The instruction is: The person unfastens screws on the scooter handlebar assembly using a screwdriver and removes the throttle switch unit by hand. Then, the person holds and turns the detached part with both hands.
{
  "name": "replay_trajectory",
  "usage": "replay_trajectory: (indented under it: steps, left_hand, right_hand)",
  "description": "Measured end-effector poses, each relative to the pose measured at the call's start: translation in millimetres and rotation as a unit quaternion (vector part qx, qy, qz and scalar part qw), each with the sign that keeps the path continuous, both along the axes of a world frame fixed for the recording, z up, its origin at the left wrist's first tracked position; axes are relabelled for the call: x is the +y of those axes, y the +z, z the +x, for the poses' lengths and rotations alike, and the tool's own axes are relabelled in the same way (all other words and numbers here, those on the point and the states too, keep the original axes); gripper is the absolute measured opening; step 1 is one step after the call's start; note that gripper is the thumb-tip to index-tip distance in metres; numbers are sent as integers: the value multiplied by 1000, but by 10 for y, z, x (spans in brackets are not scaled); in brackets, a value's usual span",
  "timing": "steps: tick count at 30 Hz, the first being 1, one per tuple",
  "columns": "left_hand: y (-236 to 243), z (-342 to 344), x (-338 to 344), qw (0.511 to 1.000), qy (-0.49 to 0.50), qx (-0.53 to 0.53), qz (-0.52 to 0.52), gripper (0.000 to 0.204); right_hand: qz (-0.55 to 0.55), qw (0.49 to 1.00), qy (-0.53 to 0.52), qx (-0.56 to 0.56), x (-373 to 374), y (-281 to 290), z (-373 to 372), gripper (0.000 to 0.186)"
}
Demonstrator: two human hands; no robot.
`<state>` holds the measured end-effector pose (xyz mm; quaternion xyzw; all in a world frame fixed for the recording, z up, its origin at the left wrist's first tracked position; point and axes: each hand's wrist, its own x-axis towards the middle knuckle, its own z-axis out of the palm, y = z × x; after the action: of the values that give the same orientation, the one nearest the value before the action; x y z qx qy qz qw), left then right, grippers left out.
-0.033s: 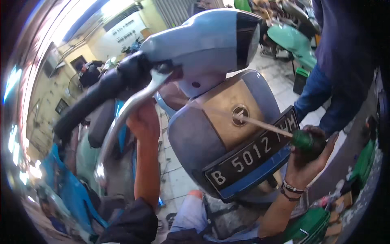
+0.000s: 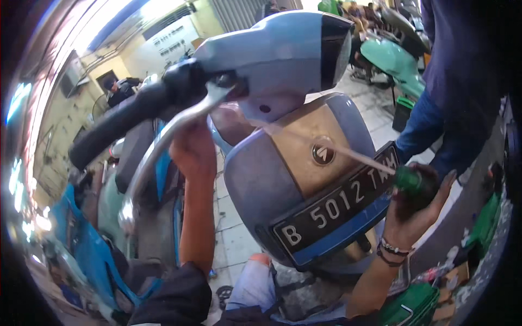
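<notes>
My right hand (image 2: 416, 204) is closed around the green and dark handle of a screwdriver (image 2: 353, 155). Its long, motion-blurred shaft slants up and left across the scooter's blue and tan front panel (image 2: 302, 149). The tip is too smeared to tell whether it touches anything beneath the blue headlight housing (image 2: 272, 57). Behind the silver brake lever (image 2: 168, 136), my left hand (image 2: 193, 146) reaches up under the housing, its fingers hidden. A black handlebar grip (image 2: 117, 127) juts left above it. Below the round emblem, a dark number plate (image 2: 337, 206) is fixed aslant.
A person in a dark top and blue jeans (image 2: 427, 127) stands close at the right. Blue scooter bodywork (image 2: 89, 244) is at the left. A mint-green scooter (image 2: 389, 60) stands farther back. At lower right lies a green case (image 2: 410, 304) beside loose cardboard.
The screwdriver's handle has shifted slightly right and down with my right hand. The left hand keeps its place behind the lever. The whole view has moved a little.
</notes>
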<state>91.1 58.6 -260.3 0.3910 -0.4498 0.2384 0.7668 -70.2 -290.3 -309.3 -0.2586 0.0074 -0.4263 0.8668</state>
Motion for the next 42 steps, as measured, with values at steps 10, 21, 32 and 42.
replay_trajectory:
  steps: [10,21,32,42]
  left_hand:
    - [246,-281,-499,984,41,-9,-170,25]
    - [219,-360,-590,936,298,-87,-168,24]
    - [174,-303,-579,939,278,-34,-200,23]
    - [145,-265,-564,941,278,-30,-189,22]
  right_hand:
    - [-120,984,-52,-120,-8,-3,186,46]
    - [-161,971,-111,-138,-263,70,146,46]
    - [-263,923,-144,-243,-21,43,-167,68]
    - [-267,912,-206,-232,76,-143,-256,78]
